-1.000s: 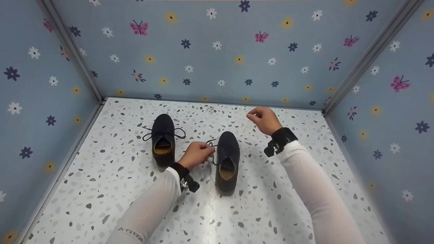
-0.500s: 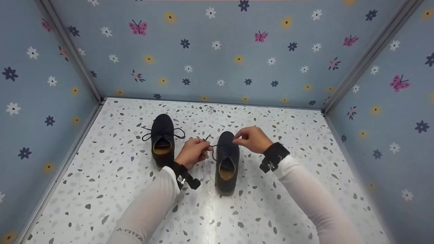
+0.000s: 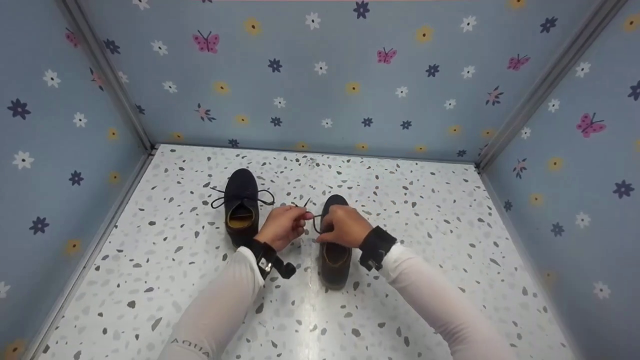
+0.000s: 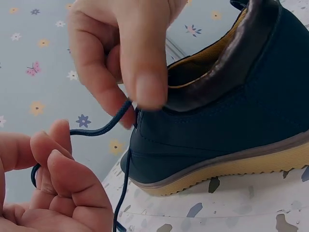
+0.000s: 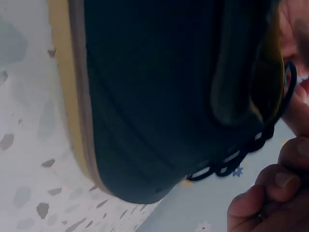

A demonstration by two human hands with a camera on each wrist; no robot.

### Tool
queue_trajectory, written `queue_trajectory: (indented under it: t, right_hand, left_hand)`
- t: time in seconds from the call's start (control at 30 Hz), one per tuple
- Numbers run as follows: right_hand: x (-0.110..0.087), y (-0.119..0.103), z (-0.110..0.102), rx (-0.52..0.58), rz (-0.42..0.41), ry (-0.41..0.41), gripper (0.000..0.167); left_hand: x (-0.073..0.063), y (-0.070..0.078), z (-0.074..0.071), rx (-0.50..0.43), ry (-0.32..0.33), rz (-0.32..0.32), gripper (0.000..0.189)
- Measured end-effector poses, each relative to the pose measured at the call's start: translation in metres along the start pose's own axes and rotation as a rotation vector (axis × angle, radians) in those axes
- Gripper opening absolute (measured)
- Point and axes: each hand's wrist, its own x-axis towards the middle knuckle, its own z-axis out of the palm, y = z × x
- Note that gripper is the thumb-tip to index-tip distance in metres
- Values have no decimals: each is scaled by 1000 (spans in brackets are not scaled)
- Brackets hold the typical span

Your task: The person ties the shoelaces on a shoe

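Note:
A dark navy lace-up shoe [image 3: 335, 272] stands on the floor, toe pointing away from me. On its left side, my left hand [image 3: 282, 227] pinches its shoelace [image 4: 96, 131] between thumb and fingers, with a short end poking up past the fingertips. Reaching across the top of the shoe, my right hand [image 3: 345, 225] has its thumb and index finger closed around the lace beside the eyelets. Another length of lace hangs down the shoe's side in the left wrist view. My right hand covers the eyelet area in the head view.
A matching shoe [image 3: 241, 187], its laces tied in a bow, stands to the left, just beyond my left wrist. Flower-patterned panels [image 3: 320, 75] enclose the speckled floor [image 3: 400, 310] at the back and both sides.
My right hand has come in from the right, down and across the shoe to the lace. The left hand keeps its hold on the lace, shifting only slightly. Both shoes stay put.

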Motion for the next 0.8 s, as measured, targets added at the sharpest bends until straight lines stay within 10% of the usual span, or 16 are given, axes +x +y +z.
queue_trajectory:
  t: [0.33, 0.6, 0.8]
  right_hand:
    - [-1, 4, -9, 238, 135, 10, 14]
    - [-9, 14, -16, 306, 112, -10, 27]
    - [-13, 18, -20, 343, 102, 9, 16]
  left_hand:
    - [-8, -6, -4, 116, 37, -70, 12]
    - [-15, -7, -7, 436, 43, -147, 23]
    - [-11, 2, -9, 813, 157, 39, 27]
